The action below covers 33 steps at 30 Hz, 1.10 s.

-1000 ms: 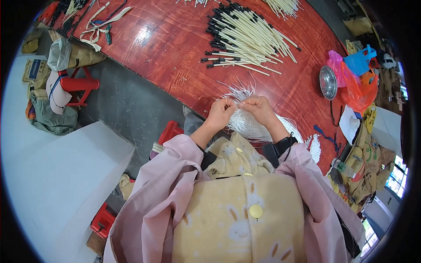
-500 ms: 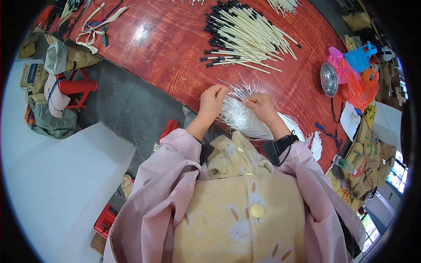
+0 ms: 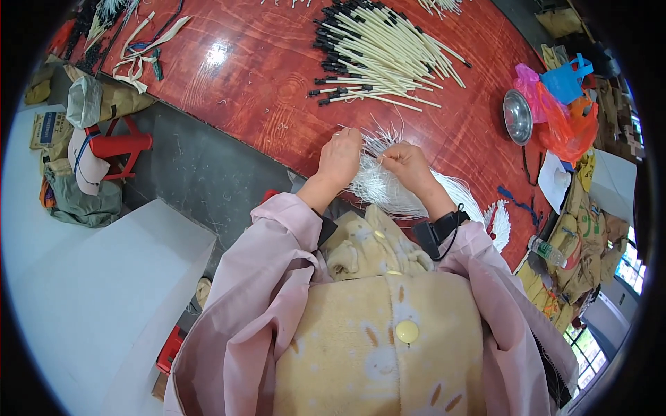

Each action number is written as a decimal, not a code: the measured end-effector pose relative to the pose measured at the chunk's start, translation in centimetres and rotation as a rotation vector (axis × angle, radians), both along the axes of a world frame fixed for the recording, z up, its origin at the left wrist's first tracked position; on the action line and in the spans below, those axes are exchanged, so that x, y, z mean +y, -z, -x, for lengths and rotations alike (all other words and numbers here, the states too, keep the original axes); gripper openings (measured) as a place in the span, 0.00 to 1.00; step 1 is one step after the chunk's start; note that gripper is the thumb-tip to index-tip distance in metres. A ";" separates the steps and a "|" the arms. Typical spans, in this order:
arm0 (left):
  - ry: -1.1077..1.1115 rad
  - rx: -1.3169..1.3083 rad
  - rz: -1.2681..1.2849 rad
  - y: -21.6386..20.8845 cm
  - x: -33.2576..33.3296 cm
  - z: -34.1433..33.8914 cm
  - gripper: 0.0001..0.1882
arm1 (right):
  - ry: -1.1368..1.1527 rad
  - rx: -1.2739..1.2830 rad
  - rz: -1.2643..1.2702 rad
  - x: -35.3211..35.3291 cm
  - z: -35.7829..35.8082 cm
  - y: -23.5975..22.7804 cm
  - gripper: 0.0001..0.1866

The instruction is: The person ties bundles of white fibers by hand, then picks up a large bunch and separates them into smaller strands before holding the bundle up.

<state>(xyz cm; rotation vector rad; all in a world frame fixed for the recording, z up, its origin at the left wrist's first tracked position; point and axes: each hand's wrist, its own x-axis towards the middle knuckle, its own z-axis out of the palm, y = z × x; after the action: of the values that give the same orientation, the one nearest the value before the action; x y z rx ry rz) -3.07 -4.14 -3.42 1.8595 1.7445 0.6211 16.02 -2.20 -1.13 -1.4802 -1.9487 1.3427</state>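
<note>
At the near edge of the red table, a loose bundle of thin white strings point(image 3: 388, 188) lies spread in front of me, its frayed ends pointing away. My left hand point(image 3: 338, 161) is closed at the left side of the bundle, with a few thin strands showing past its fingertips. On the right side, my right hand point(image 3: 412, 169) pinches thin white strings between thumb and forefinger. The two hands are a short gap apart, level with each other. Exactly which strands each hand grips is too fine to make out.
Beyond the hands lies a pile of cream sticks with black ends point(image 3: 381, 52) on the red table point(image 3: 257, 90). At the right are a metal bowl point(image 3: 517, 117), plastic bags point(image 3: 570, 128) and a plastic bottle point(image 3: 547, 251). A red stool point(image 3: 121, 145) stands left of the table.
My left hand has turned slightly and its fingers are drawn closer together. The right hand has shifted a little to the left, still pinching. The view has tilted slightly.
</note>
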 end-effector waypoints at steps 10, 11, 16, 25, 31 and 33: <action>0.134 -0.449 -0.024 -2.8 0.6 0.1 0.08 | 0.028 0.093 -0.140 0.7 0.7 -0.8 0.07; 0.133 -0.449 -0.023 -2.8 0.7 0.0 0.08 | 0.028 0.093 -0.139 0.8 0.7 -0.7 0.07; 0.124 -0.575 0.079 -2.6 0.6 -0.2 0.11 | -0.063 0.075 -0.146 0.9 0.6 -0.1 0.06; -0.228 -1.074 0.325 0.3 -0.6 -1.1 0.07 | 0.058 0.158 0.199 1.1 0.5 -0.5 0.04; -0.272 -1.156 0.492 0.3 -1.1 -1.0 0.06 | 0.029 0.109 0.118 1.0 0.8 -0.5 0.05; -0.301 -1.107 0.491 0.5 -1.1 -1.1 0.04 | 0.038 0.132 0.135 1.0 0.7 -0.5 0.05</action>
<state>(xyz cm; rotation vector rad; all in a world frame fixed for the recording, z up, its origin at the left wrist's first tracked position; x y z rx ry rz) -1.95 -5.29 -3.93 0.6497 1.2149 0.9686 15.35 -1.23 -0.67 -1.4409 -1.7707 1.5408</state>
